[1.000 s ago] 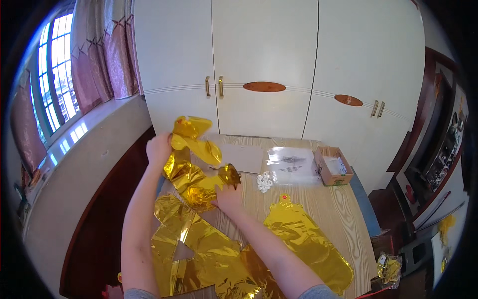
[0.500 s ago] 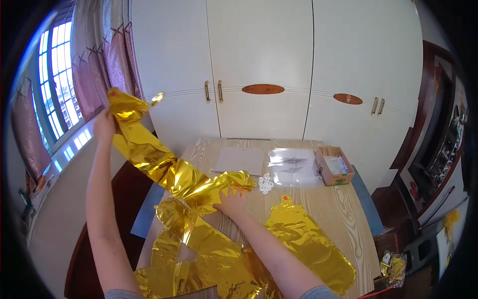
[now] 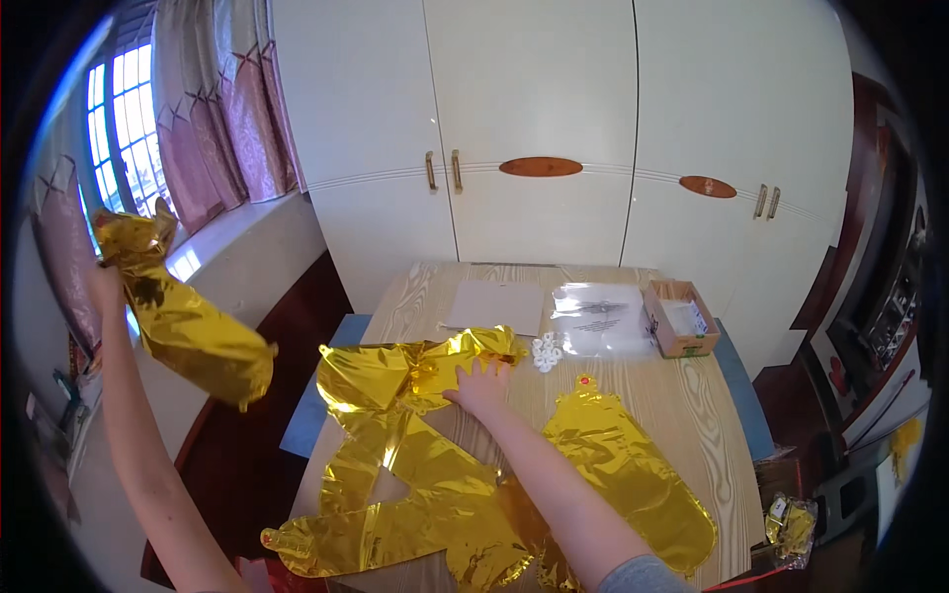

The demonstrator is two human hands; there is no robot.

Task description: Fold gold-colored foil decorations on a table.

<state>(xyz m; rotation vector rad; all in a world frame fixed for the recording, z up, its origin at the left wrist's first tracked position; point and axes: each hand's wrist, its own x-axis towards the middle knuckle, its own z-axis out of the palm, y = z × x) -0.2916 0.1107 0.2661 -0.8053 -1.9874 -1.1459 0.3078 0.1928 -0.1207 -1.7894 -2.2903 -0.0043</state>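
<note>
- I hold one gold foil balloon (image 3: 188,321) up and out to my left, clear of the table, so it hangs free of the others rather than tangling with them.
- My left hand (image 3: 104,287) is closed around its crumpled upper end, near the window (image 3: 119,138); the fingers are mostly hidden behind the foil, but the balloon hangs from that grip.
- My right hand (image 3: 481,387) lies flat and open on the table, fingers spread, pressing on the gold balloon pile (image 3: 415,435) as if to keep it from sliding; it grips nothing.
- The pile spreads over the near half of the wooden table (image 3: 682,415), the flat pieces overlapping. I count about three on the table: a crumpled one under my palm, a long one toward the near edge, and a rounded balloon (image 3: 623,474) to my right with a small red spot at its top.
- Farther back lie one white paper sheet (image 3: 494,306), one clear plastic bag (image 3: 598,316) and one small cardboard box (image 3: 680,318), in a row.
- One small white lacy piece (image 3: 546,351) sits just beyond my right fingertips.
- A white wardrobe (image 3: 544,119) stands behind the table.
</note>
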